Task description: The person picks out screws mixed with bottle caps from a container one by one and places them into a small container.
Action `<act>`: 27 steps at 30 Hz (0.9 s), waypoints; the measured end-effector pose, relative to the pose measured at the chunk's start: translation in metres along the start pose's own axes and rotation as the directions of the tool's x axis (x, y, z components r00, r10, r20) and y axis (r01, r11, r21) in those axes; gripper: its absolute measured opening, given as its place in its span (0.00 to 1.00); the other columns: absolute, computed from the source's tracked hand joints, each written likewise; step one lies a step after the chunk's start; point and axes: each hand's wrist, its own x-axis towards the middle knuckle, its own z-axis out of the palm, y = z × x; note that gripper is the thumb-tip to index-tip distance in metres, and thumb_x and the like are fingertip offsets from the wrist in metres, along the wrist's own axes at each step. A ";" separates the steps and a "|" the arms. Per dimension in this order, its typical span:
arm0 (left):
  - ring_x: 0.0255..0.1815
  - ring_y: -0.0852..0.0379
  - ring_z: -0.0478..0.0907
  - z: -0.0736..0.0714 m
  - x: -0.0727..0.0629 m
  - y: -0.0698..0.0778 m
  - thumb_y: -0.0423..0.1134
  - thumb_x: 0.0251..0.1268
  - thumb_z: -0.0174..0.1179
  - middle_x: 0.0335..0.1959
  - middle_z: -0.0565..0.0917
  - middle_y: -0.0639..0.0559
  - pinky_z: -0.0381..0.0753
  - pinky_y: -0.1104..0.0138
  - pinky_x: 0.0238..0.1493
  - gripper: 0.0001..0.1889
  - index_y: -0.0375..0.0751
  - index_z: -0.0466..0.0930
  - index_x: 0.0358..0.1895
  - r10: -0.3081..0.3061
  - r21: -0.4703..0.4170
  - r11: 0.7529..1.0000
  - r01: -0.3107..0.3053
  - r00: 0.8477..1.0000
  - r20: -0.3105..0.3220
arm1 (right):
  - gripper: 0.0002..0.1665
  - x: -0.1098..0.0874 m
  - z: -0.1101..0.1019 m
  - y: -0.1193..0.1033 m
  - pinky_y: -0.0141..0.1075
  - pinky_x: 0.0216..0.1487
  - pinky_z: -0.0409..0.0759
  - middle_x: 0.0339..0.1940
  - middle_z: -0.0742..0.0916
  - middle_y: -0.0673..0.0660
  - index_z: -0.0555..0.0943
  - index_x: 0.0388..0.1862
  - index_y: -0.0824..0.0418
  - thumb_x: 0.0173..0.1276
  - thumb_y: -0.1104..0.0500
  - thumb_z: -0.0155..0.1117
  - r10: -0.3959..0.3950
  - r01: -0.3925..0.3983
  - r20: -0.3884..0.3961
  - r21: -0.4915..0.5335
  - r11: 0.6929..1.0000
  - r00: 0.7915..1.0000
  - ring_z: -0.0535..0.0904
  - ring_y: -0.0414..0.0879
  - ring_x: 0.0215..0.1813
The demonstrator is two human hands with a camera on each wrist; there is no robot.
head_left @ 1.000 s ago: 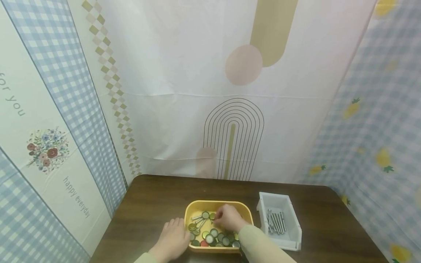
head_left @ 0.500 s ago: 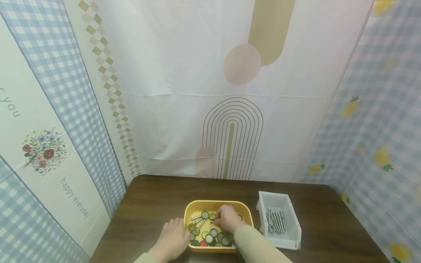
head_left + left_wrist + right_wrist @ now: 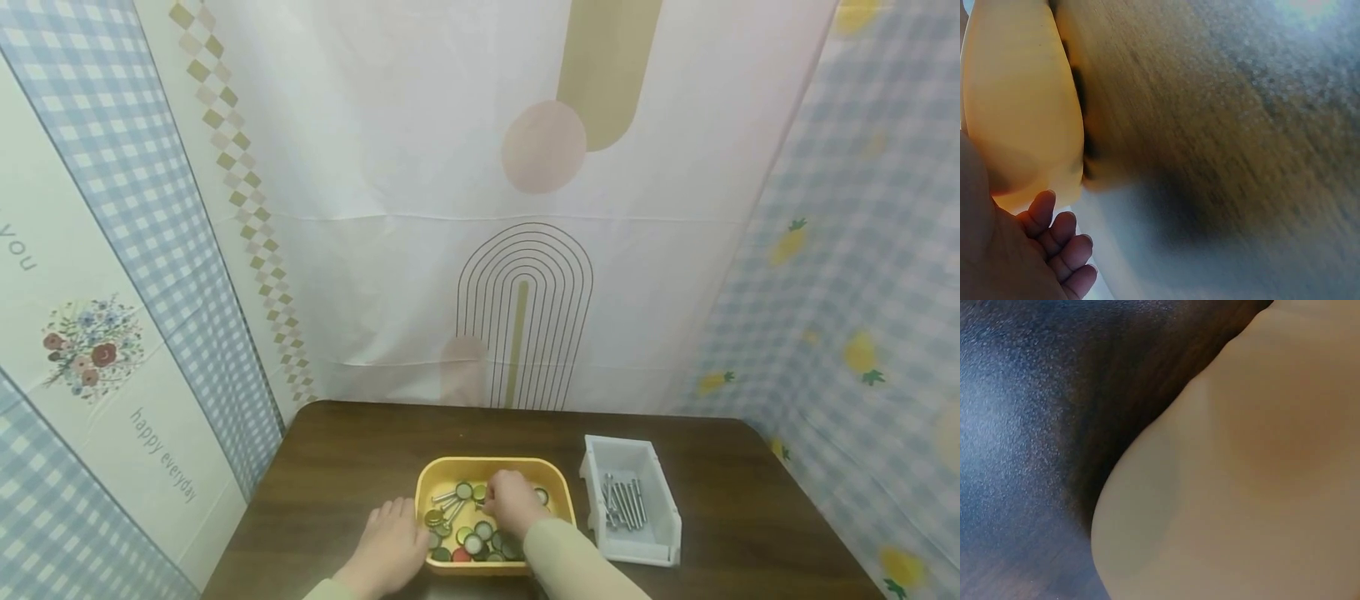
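A yellow plastic bin point(image 3: 552, 473) stands at the table's near side, holding bottle caps point(image 3: 473, 544) in green, gold, silver and red, and several silver bolts point(image 3: 454, 507). My left hand point(image 3: 390, 540) rests against the bin's left side with its fingers extended; the left wrist view shows its fingertips by the yellow wall. Inside the bin, my right hand point(image 3: 513, 503) has its fingers curled down and pinches what looks like a bolt. Only a small silver end shows beside the fingertips; the hand hides the rest. The right wrist view is mostly filled by the sleeve.
To the right of the yellow bin stands a white open-front bin point(image 3: 660, 517) with several silver bolts point(image 3: 625, 503) in it. Both bins are on a dark brown wooden table point(image 3: 360, 450). Patterned cloth hangs behind the table and at both sides.
My right hand shifts slightly within the bin and turns a little, its fingertips staying near the same spot. The left hand keeps its place. The head view swings slightly right.
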 end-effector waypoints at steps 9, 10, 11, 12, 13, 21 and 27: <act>0.34 0.53 0.64 0.001 0.000 -0.001 0.42 0.64 0.49 0.29 0.65 0.52 0.65 0.51 0.45 0.10 0.38 0.69 0.35 0.004 0.006 1.000 -0.004 1.000 -0.005 | 0.13 0.001 0.001 0.000 0.34 0.24 0.70 0.15 0.74 0.45 0.76 0.15 0.58 0.53 0.66 0.71 0.041 -0.041 0.012 0.009 0.999 0.999 0.69 0.39 0.20; 0.34 0.53 0.64 0.001 0.000 -0.001 0.42 0.65 0.49 0.29 0.65 0.52 0.65 0.52 0.44 0.10 0.38 0.69 0.35 0.005 0.008 1.000 -0.005 1.000 -0.005 | 0.13 0.001 0.002 0.001 0.34 0.24 0.70 0.15 0.74 0.45 0.76 0.15 0.58 0.53 0.66 0.70 0.043 -0.043 0.010 0.008 0.999 0.999 0.69 0.39 0.20; 0.34 0.53 0.64 0.001 0.000 -0.001 0.42 0.65 0.49 0.29 0.65 0.52 0.65 0.52 0.44 0.10 0.38 0.69 0.35 0.006 0.009 1.000 -0.006 1.000 -0.004 | 0.13 0.001 0.003 0.001 0.34 0.24 0.70 0.15 0.74 0.45 0.76 0.15 0.58 0.53 0.65 0.70 0.046 -0.046 0.011 0.008 0.999 0.999 0.69 0.39 0.20; 0.34 0.53 0.64 0.001 0.000 -0.001 0.42 0.65 0.49 0.29 0.65 0.52 0.65 0.52 0.44 0.10 0.38 0.69 0.35 0.007 0.012 1.000 -0.007 1.000 -0.005 | 0.13 0.001 0.003 0.002 0.34 0.24 0.70 0.15 0.74 0.45 0.76 0.15 0.58 0.53 0.65 0.70 0.048 -0.049 0.012 0.007 0.999 0.999 0.69 0.39 0.20; 0.34 0.52 0.64 0.001 0.000 -0.001 0.42 0.65 0.49 0.29 0.65 0.52 0.65 0.52 0.44 0.10 0.38 0.69 0.35 0.008 0.014 1.000 -0.008 1.000 -0.007 | 0.13 0.001 0.004 0.002 0.34 0.24 0.70 0.15 0.74 0.45 0.76 0.15 0.58 0.53 0.65 0.70 0.050 -0.050 0.013 0.007 0.999 0.999 0.69 0.39 0.20; 0.35 0.52 0.64 0.002 0.001 0.000 0.42 0.65 0.49 0.28 0.66 0.52 0.65 0.51 0.44 0.10 0.37 0.70 0.35 0.011 0.020 1.000 -0.010 1.000 -0.023 | 0.14 0.003 0.005 0.004 0.34 0.23 0.70 0.15 0.74 0.45 0.76 0.15 0.58 0.54 0.65 0.70 0.051 -0.051 0.020 0.005 0.999 0.999 0.68 0.39 0.20; 0.34 0.53 0.63 0.000 0.001 0.002 0.44 0.65 0.49 0.29 0.65 0.52 0.65 0.51 0.44 0.11 0.37 0.70 0.35 0.005 -0.006 1.000 -0.005 1.000 0.000 | 0.13 0.005 0.003 0.004 0.34 0.24 0.70 0.17 0.74 0.46 0.75 0.16 0.58 0.53 0.66 0.69 0.040 -0.039 0.017 -0.012 0.999 0.999 0.68 0.40 0.21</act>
